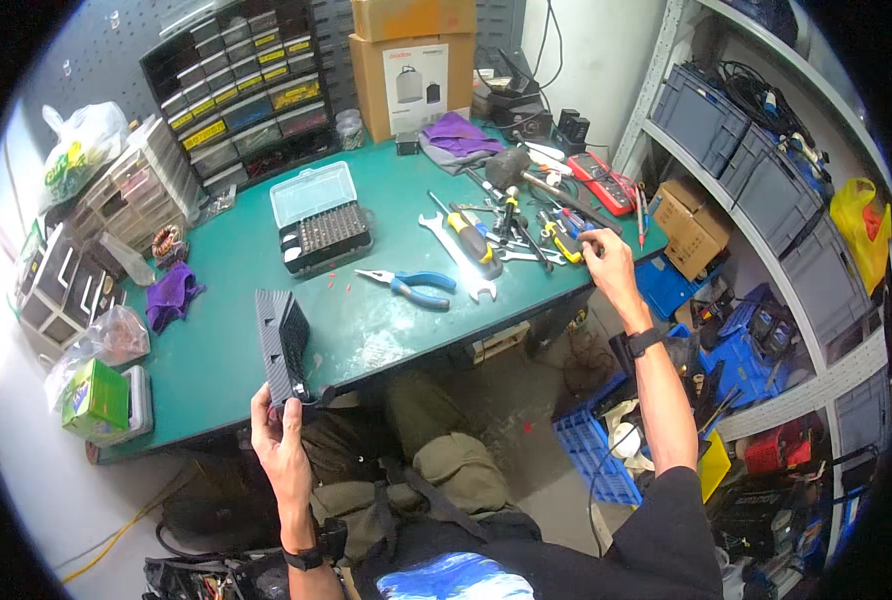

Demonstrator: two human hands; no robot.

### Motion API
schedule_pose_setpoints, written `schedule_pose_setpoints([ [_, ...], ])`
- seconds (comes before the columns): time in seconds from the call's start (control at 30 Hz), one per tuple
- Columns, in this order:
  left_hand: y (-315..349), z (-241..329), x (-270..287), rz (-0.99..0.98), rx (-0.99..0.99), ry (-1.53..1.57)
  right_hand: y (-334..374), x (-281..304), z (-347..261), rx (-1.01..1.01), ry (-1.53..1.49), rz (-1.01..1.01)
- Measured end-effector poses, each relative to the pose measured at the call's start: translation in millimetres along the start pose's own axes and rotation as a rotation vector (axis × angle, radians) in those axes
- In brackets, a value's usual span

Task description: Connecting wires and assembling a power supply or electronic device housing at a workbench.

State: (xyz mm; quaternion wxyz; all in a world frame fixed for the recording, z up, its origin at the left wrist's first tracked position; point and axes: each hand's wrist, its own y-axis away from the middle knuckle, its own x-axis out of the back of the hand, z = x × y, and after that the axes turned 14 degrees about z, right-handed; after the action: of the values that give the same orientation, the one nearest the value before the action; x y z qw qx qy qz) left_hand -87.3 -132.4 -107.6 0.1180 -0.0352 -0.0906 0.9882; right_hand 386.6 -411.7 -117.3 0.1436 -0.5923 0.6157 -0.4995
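My left hand [284, 445] grips the lower end of a black box-like part [281, 340] with a woven, carbon-look surface, held upright at the table's front edge. A small dark knob or cable end [324, 396] sticks out beside the thumb. Over the right side of the table, my right hand [611, 265] has its fingertips pinched together at the edge of a tool pile. Closest to them is a yellow-and-black handled tool [566, 245]; whatever is in the pinch is too small to tell. Left of the pile lie a yellow-and-black screwdriver [474, 240], a large wrench [456, 255] and blue-handled long-nose pliers [411, 287].
On the green table [206, 340] stands an open bit case [328, 232]. A rubber mallet [511, 168] and a red multimeter [603, 183] lie toward the back right. Drawer cabinets [236, 95] line the back left. Metal shelving with grey bins [701, 125] rises at right.
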Motion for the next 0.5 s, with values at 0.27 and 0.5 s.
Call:
schedule_pose_setpoints([
  [0.27,-0.7,-2.2,-4.2,0.002,-0.044,-0.010,-2.2,-0.2,-4.6,-0.028,0.050,-0.015],
  [0.5,2.9,-6.1,3.3,0.003,-0.054,-0.070,2.2,2.9,-7.6,-0.088,0.017,-0.012],
])
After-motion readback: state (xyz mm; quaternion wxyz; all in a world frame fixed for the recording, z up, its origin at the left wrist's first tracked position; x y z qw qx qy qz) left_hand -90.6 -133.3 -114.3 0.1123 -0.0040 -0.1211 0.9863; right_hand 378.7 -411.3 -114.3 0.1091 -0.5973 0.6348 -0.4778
